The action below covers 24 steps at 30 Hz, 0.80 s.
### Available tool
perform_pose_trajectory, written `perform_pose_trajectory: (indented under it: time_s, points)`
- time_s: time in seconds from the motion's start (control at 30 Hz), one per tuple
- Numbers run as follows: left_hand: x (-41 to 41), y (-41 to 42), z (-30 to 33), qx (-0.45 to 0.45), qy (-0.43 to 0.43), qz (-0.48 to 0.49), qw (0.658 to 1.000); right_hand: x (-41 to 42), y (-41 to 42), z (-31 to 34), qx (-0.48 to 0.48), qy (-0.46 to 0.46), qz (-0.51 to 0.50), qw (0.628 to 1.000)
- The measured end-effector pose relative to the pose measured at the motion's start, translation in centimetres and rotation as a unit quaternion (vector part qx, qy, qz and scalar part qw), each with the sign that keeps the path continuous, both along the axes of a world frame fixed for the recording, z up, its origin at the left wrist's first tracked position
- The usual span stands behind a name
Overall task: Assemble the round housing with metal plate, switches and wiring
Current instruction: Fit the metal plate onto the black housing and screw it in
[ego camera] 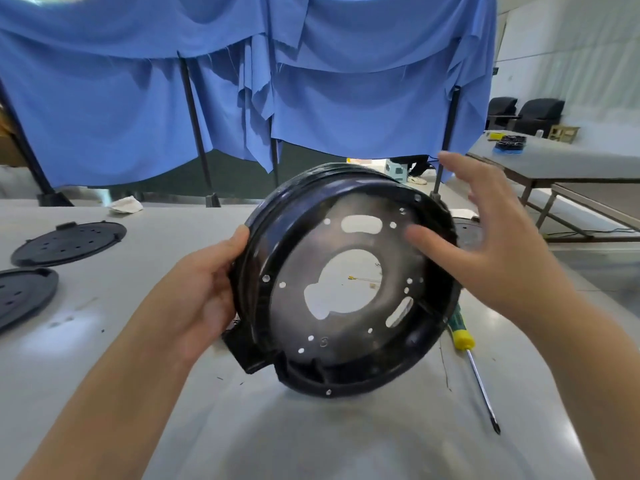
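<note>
Two black perforated discs (67, 242) are laid flat at the table's (311, 445) left edge, with a crumpled white cloth (125, 205) behind them. A green-and-yellow screwdriver (467, 348) is laid on the right, its handle partly hidden behind the round housing (277, 244). Small brass parts are seen through the central opening of the metal plate (401, 261), which appears seated inside the housing. The housing is tilted on edge at the table's centre. Its left rim is gripped by the left hand (204, 292). The right hand (485, 237) is blurred, fingers spread apart, held at the right rim; contact cannot be told.
</note>
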<state>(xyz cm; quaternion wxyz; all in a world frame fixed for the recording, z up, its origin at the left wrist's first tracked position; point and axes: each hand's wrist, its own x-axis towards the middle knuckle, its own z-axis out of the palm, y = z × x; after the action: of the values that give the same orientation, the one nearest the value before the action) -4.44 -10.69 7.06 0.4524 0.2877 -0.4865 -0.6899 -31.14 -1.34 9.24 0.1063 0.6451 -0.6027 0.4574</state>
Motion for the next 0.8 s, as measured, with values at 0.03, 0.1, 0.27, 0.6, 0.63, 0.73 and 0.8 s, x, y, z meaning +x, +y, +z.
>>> perform_pose_trajectory:
  time_s: [0.03, 0.1, 0.27, 0.6, 0.63, 0.73, 0.8]
  points:
    - [0.0, 0.0, 0.2, -0.024, -0.020, -0.009, 0.999, 0.6, 0.3, 0.4, -0.012, 0.027, 0.007, 1.000]
    - [-0.2, 0.3, 0.6, -0.067, -0.053, -0.031, 0.996, 1.5, 0.6, 0.7, -0.020, 0.066, 0.021, 0.997]
    - [-1.0, 1.0, 1.5, -0.110, -0.078, -0.034, 0.990, 1.5, 0.9, 0.7, -0.004, 0.053, 0.023, 0.998]
    - [-1.9, 0.4, -1.3, -0.315, -0.105, 0.315, 0.889, 0.7, -0.6, -0.6, -0.092, -0.103, -0.054, 0.989]
    - [-2.0, 0.4, -1.9, -0.319, -0.097, 0.310, 0.890, 0.5, -0.8, -0.8, -0.101, -0.133, -0.057, 0.984]
    - [-2.7, 0.5, -3.9, -0.300, -0.094, 0.266, 0.911, 0.1, -1.4, -1.3, -0.119, -0.205, -0.058, 0.970]
    - [-3.5, 0.9, -5.1, -0.259, -0.090, 0.212, 0.938, 0.3, -1.6, -1.7, -0.132, -0.219, -0.060, 0.965]
